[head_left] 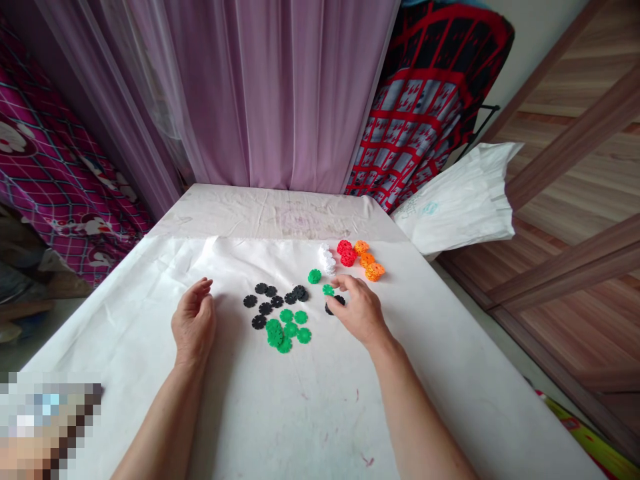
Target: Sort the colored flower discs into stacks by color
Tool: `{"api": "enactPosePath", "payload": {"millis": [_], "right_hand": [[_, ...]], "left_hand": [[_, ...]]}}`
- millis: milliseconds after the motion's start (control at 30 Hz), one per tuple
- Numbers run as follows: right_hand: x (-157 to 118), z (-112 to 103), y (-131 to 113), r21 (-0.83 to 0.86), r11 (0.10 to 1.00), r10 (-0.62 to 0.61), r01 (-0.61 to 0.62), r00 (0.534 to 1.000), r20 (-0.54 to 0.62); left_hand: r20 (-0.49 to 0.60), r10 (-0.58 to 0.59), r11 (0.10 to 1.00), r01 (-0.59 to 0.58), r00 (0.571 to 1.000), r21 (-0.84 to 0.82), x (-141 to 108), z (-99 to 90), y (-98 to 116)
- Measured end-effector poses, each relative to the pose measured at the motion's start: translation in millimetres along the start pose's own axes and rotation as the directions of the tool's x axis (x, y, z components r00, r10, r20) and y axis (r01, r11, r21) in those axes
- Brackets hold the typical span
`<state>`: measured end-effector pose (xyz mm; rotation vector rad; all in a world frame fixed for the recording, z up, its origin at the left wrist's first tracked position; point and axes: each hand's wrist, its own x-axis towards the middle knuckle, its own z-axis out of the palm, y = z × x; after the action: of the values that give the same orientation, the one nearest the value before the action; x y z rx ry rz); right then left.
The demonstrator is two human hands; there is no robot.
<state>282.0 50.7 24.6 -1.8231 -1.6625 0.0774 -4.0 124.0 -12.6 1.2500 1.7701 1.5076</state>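
My right hand [361, 310] is over the right side of the loose pieces, thumb and forefinger closed around a small green notched plastic disc [328, 290]. Black notched discs [340, 301] lie partly hidden under that hand. My left hand [194, 321] rests at the left, its fingers loosely bent, thumb apart, with nothing visible in it. Between the hands lie scattered black discs [265, 308] and, nearer me, a cluster of green discs [290, 329], some overlapping. Another green disc [314, 275] sits farther back. Beyond the right hand are white discs [327, 260], red discs [347, 253] and orange discs [367, 260] in small piles.
A white cloth covers the table [300, 413]. Past its right edge stands a white bag [465, 200]. Purple curtains [280, 93] hang behind the far edge. A pixelated object [45, 427] lies at the lower left. Wooden doors [575, 220] are on the right.
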Motion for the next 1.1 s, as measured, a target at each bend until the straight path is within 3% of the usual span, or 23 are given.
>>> {"api": "enactPosePath", "payload": {"millis": [67, 167, 500, 633, 733, 833, 967, 1100], "right_hand": [[-4.1, -9.2, 18.1, -0.036, 0.998, 0.050, -0.052, 0.997, -0.050], [-8.6, -14.3, 32.6, -0.051, 0.998, 0.030, -0.031, 0.999, -0.020], [-8.8, -11.2, 26.5, -0.110, 0.994, 0.030, -0.016, 0.991, 0.127], [-7.7, -12.9, 32.6, -0.040, 0.999, 0.015, -0.009, 0.991, 0.135], [-6.3, -16.5, 33.5, -0.085, 0.985, 0.165, -0.153, 0.974, 0.153], [-5.5, -19.6, 27.1, -0.262, 0.930, 0.319, -0.257, 0.920, 0.229], [-4.2, -20.2, 17.8, -0.364, 0.899, 0.349, -0.243, 0.900, 0.263], [-4.4, -18.6, 17.6, -0.369, 0.906, 0.308, -0.210, 0.922, 0.233]], "left_hand": [[0.008, -0.004, 1.000, 0.004, 1.000, 0.000, 0.2, 0.0, -0.3], [0.017, -0.009, 1.000, 0.009, 1.000, -0.001, 0.6, -0.4, -0.3], [0.014, 0.003, 1.000, -0.003, 1.000, 0.019, 2.4, -2.2, -1.3], [0.021, 0.013, 1.000, -0.013, 1.000, 0.011, 2.8, -1.6, -3.0], [0.025, -0.005, 1.000, 0.005, 1.000, 0.013, 2.4, -1.3, -2.4], [0.028, -0.011, 1.000, 0.011, 1.000, 0.006, 1.6, -1.6, -1.1], [0.020, -0.008, 1.000, 0.008, 1.000, 0.007, 1.3, -2.2, -0.2], [0.023, -0.009, 1.000, 0.009, 1.000, 0.008, 1.3, -1.7, 0.2]]}}
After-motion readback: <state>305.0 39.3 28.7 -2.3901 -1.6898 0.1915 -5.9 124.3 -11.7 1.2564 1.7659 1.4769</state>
